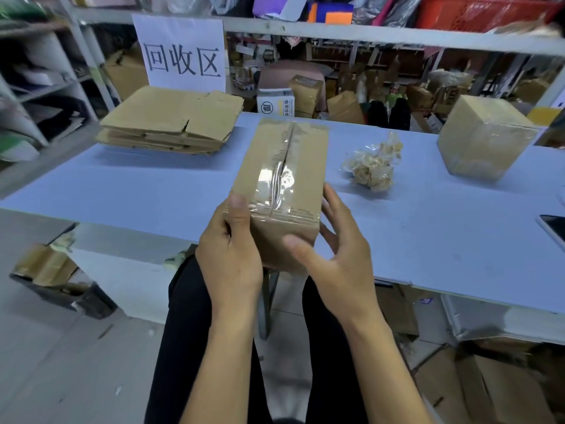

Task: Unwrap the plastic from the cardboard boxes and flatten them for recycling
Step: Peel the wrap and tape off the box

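Note:
A long cardboard box (284,166), taped along its top seam with clear tape, sticks out over the near edge of the blue table (137,191). My left hand (232,246) grips its near left corner, thumb on the top face. My right hand (333,240) holds the near right side, fingers curled along the side and thumb on the end face. A stack of flattened boxes (174,120) lies at the far left. A crumpled wad of removed tape (373,163) sits to the right of the held box. Another wrapped box (483,139) stands at the far right.
A white sign (180,53) with three characters hangs behind the stack. Shelves with cartons and bags fill the background. A phone (553,224) lies at the table's right edge. Loose cardboard (504,387) lies on the floor at lower right, a dark bin (61,286) at lower left.

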